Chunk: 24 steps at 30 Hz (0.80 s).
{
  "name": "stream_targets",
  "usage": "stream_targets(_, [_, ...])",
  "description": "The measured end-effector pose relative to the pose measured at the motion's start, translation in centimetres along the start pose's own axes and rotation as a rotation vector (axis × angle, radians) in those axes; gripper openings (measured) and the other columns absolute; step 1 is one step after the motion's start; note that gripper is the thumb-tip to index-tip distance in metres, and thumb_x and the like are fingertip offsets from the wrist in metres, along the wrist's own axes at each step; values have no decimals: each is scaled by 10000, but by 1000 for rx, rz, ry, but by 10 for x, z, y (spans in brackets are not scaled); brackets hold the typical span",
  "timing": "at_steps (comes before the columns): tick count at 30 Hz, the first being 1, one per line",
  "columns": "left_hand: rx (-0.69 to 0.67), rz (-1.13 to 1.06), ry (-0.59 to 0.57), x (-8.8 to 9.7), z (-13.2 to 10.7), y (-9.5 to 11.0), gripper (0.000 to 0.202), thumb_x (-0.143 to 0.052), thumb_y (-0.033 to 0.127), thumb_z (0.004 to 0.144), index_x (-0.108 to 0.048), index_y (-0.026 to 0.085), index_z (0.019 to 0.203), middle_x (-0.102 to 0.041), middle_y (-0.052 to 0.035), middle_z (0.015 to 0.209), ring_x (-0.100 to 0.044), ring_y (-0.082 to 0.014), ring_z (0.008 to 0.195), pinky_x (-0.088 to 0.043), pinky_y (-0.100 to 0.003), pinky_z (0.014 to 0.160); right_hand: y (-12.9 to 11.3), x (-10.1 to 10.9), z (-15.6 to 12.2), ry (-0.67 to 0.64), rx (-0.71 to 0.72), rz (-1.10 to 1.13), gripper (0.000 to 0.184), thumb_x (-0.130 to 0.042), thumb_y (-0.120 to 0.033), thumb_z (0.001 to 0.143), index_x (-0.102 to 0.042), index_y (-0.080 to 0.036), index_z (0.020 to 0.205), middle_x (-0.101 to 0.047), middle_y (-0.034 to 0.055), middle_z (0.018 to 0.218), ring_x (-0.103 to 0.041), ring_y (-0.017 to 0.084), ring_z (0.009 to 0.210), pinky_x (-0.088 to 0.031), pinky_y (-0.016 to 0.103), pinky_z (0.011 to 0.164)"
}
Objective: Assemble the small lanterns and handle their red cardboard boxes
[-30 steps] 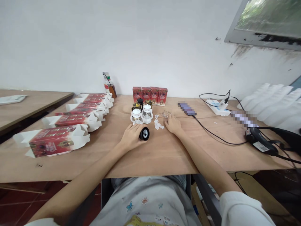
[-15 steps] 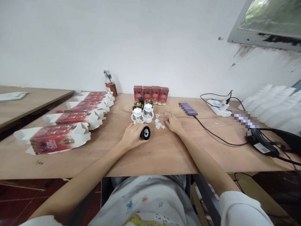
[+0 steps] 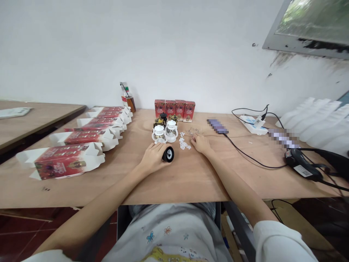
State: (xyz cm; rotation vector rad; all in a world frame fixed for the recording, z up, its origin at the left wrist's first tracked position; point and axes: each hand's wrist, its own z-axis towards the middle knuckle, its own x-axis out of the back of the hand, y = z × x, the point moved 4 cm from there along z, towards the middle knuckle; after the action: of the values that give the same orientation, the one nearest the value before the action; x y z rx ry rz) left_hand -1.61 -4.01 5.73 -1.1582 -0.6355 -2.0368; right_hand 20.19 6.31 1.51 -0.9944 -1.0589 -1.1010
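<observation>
My left hand [image 3: 155, 157] is wrapped round a black mini lantern [image 3: 168, 155] lying on its side, its round hollow base turned toward me. The rest of its body is hidden under my fingers. My right hand [image 3: 201, 144] rests on the table with its fingertips drawn together at a loose pile of small thin shiny pieces [image 3: 193, 131]. Whatever sits between those fingertips is too small to make out. Small white cut pieces [image 3: 183, 142] lie between my hands. Just beyond my left hand stand two white lanterns [image 3: 171, 131], with dark and gold ones [image 3: 159, 123] behind.
Several small red boxes [image 3: 175, 110] stand upright near the wall. Open red cartons [image 3: 68, 160] lie in a row at the left, a bottle [image 3: 128, 98] behind them. To the right are a phone [image 3: 217, 126], cables, a power strip [image 3: 252, 124] and a black strapped device [image 3: 302, 165].
Both hands hold almost the same place. The right fingertips shift only slightly at the shiny pieces, and the view moves a touch.
</observation>
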Motion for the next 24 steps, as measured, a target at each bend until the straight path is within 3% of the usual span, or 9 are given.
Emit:
stream_targets(12, [-19,25,17,-1,0,1,377,-628,306,718,-509,171,1049,-651,-67,982,-590,-231,903,-368,-317,740,2,-2,3,10,16,25,389,-317,-339,922,-643,-144,838,-678,144,930,-631,245,842,-393,294,679])
stream_targets(19, [-54,70,17,-3,-2,-1,400,-626,321,730,-501,160,1074,-645,-70,992,-577,-221,903,-354,-310,733,2,1,1,71,34,101,390,-321,-367,925,-634,-158,821,-675,133,899,-619,232,822,-392,293,692])
stream_targets(21, [-90,143,-7,-6,-2,1,412,-634,326,729,-504,149,1078,-643,-81,996,-569,-232,911,-345,-318,732,9,5,1,200,-18,275,380,-332,-378,917,-614,-171,770,-666,112,851,-600,221,807,-387,293,707])
stream_targets(24, [-149,279,-79,-13,-2,7,404,-641,322,735,-516,140,1073,-639,-95,985,-557,-252,913,-328,-338,726,37,3,2,464,-280,883,322,-441,-369,853,-532,-191,602,-596,41,642,-547,185,686,-384,280,681])
